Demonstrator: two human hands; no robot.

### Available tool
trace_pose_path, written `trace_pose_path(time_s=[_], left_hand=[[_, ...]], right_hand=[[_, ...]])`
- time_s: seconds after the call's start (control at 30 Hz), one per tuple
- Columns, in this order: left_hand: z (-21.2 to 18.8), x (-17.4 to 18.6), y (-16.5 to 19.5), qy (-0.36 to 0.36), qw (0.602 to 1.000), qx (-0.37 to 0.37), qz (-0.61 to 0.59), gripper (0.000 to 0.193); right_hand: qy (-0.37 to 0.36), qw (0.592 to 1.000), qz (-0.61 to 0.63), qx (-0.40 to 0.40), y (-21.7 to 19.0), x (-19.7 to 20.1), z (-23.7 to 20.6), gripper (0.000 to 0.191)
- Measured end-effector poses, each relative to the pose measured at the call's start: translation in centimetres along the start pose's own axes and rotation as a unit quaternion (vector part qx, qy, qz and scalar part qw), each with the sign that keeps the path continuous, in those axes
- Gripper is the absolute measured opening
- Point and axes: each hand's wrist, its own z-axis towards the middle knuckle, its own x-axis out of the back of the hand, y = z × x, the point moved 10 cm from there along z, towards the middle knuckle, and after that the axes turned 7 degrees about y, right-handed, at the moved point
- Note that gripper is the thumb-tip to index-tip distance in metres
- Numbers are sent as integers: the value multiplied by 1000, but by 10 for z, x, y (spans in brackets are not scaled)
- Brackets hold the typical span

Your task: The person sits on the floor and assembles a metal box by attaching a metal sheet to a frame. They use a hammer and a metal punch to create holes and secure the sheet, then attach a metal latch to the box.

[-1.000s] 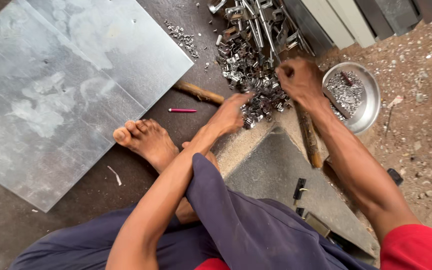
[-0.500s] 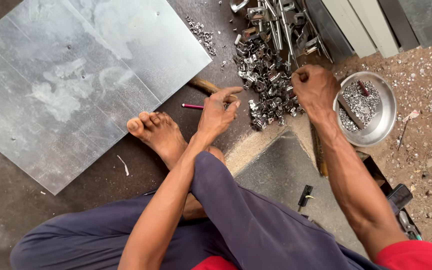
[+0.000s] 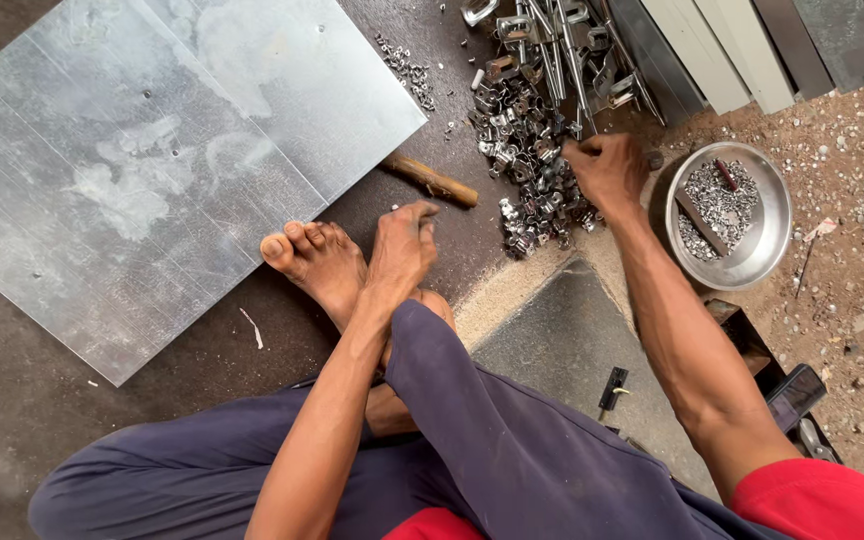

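Nearest the camera: dark blue trouser legs (image 3: 512, 450) were folded on the ground, a red shirt edge at the bottom and a bare foot (image 3: 317, 262) poking out toward the sheet.
Floor: dark, dusty ground on the left; a smoother grey slab (image 3: 562, 350) on the right, with a pale line of grit along its edge.
Left hand: the left hand (image 3: 400, 250) lay over the foot, fingers curled loosely; whether it pinched anything, I could not tell.
Right hand: the right hand (image 3: 607, 172) was closed in a fist on top of the pile of metal clips (image 3: 532, 190), apparently gripping some of them.
Beside the pile: a wooden handle (image 3: 432, 180) lay between the sheet and the clips; a round metal bowl (image 3: 767, 250) of small fasteners stood just right of the fist.
Far left: a large galvanised sheet (image 3: 152, 160) lay flat, its corner near the handle.
Open room: bare floor showed below the sheet's lower edge; gravel and rubble filled the right side.
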Motion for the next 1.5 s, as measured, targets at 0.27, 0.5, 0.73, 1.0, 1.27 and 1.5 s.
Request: trace_pose_path(time_s=[0.27, 0.5, 0.73, 1.0, 1.27, 1.5], left_hand=[[4, 13, 17, 49, 996, 23, -74, 31], [-6, 44, 25, 102, 990, 34, -89, 31], [-9, 53, 18, 113, 963, 46, -242, 22], [-30, 88, -3, 133, 947, 31, -291, 25], [37, 33, 19, 144, 981, -121, -54, 24], [67, -4, -13, 100, 983, 53, -146, 36]], right_hand=[[32, 999, -35, -27, -15, 26, -6, 39], [49, 996, 71, 5, -61, 46, -38, 25], [-105, 943, 115, 293, -200, -23, -106, 28], [37, 915, 58, 398, -239, -5, -118, 29], [-152, 979, 133, 10, -55, 0, -174, 43], [8, 944, 313, 104, -63, 4, -199, 42]])
